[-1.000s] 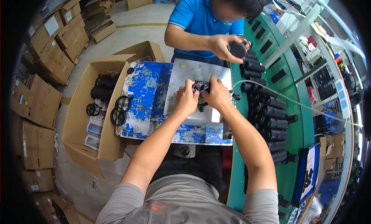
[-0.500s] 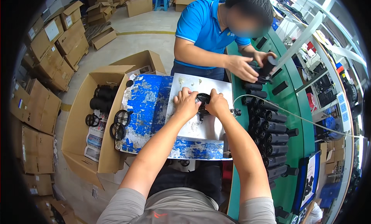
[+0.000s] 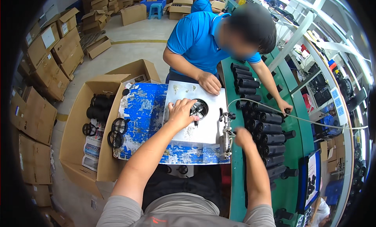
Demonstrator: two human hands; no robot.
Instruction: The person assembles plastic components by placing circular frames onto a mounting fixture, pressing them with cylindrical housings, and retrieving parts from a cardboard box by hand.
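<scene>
Holding spoked ring (image 3: pixel 200 108), metal plate (image 3: pixel 211 128) beneath

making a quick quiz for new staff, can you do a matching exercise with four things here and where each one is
Things
1. round black spoked part
2. silver metal clamp-like device
3. small light-blue plastic stool
4. black cylindrical parts

Places
A. on the grey floor in the background
B. lined up on the green bench
C. on the shiny metal plate, at the left hand
D. nearest the right hand, by the plate's right edge

Right pairs: 1-C, 2-D, 3-A, 4-B
</scene>
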